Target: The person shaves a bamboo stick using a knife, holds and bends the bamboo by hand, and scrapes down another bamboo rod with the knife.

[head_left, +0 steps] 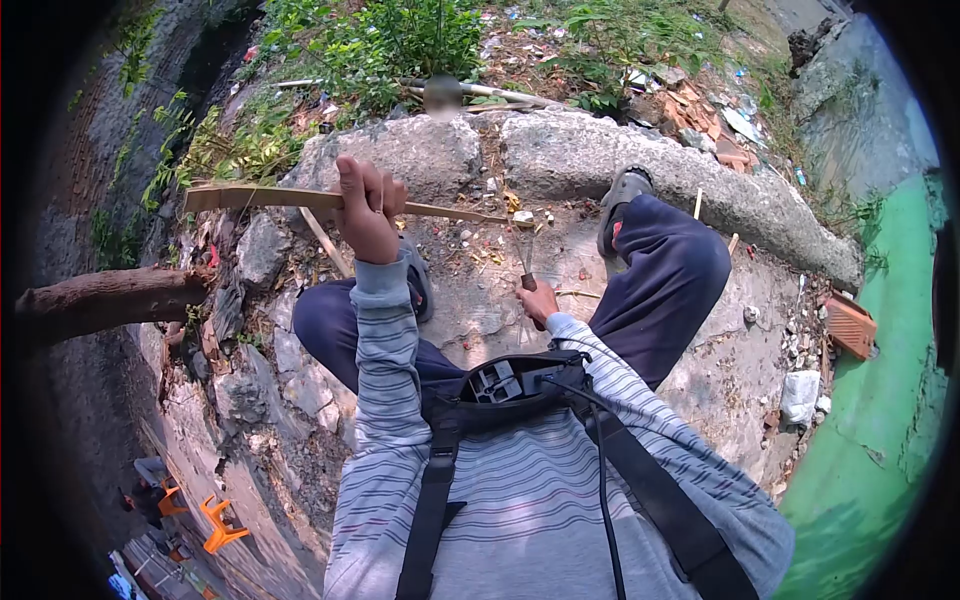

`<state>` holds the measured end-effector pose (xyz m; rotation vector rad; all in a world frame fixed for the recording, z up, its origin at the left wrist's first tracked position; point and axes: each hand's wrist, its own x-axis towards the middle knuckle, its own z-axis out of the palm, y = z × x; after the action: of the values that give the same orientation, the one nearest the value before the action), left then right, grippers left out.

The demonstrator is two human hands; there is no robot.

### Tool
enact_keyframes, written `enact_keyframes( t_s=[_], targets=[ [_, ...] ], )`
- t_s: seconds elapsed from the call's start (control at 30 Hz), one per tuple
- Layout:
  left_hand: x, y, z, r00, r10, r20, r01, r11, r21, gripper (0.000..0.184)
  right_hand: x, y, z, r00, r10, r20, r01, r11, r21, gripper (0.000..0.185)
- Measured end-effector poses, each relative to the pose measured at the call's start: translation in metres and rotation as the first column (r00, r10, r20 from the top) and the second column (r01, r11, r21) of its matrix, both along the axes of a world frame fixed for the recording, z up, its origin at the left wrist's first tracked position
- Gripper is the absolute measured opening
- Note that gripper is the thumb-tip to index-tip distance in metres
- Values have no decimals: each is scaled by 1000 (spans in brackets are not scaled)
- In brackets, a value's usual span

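Note:
My left hand [370, 208] is raised with its fingers wrapped round a long, flat strip of bamboo [258, 197]. The strip's broad end sticks out to the left, and its thin end reaches right towards the middle. Low between my knees, my right hand [540, 303] is closed round the brown handle of a knife [528, 281]. Its narrow blade points away from me, just below the strip's thin end; whether the two touch I cannot tell. Beside that end, a small pale block [523, 217] sits on the ground.
A concrete kerb [590, 150] runs across in front of my feet, with bushes [420, 45] and litter behind it. A thick log [120, 295] juts in at left. Rubble lies around it. Orange stools [220, 524] and a person are at lower left. Green-painted ground [860, 420] borders the right.

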<state>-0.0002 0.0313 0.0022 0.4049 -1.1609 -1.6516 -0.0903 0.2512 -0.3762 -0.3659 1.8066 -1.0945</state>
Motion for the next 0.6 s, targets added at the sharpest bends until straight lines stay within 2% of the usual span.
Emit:
enact_keyframes(
  t_s=[0.07, 0.1, 0.17, 0.23, 0.33, 0.4, 0.47, 0.53, 0.57, 0.6],
  targets=[
    [-1, -5, 3, 999, -5, 43, 7, 999, -44, 60, -4, 2, -10, 1000, 24, -10, -23, 998, 51, 19],
    [-4, -5, 4, 999, -5, 37, 6, 999, -40, 55, -2, 0, 4, 996, -33, 87, 30, 999, 31, 18],
    [-6, -10, 2, 999, -14, 34, 16, 999, -49, 54, -3, -6, 35, 993, -48, 111, 43, 998, 44, 18],
    [-9, -13, 3, 999, -37, 33, 39, 998, -42, 54, 0, -6, 41, 988, -63, 138, 54, 996, 68, 18],
    [-18, -15, 7, 998, -4, 65, 6, 999, -40, 54, 2, -4, 50, 982, -72, 174, 63, 997, 54, 17],
    [-22, -21, 7, 997, -14, 81, 17, 999, -35, 55, 2, 0, 56, 973, -47, 224, 58, 997, -43, 16],
    [-28, -28, 6, 994, -83, 72, 88, 994, -68, 57, 2, 4, 62, 979, -20, 201, 36, 997, -74, 21],
    [-33, -30, 12, 992, -100, 78, 106, 991, -77, 56, 3, 5, 61, 998, 59, -33, -63, 989, -135, 29],
    [-38, -30, 14, 991, -87, 104, 94, 994, -64, 58, 3, 10, 62, 998, 46, 29, -44, 997, -66, 41],
    [-41, -30, 17, 989, -74, 129, 82, 995, -52, 59, 6, 13, 73, 998, 55, 23, -54, 996, -65, 41]
  ],
)
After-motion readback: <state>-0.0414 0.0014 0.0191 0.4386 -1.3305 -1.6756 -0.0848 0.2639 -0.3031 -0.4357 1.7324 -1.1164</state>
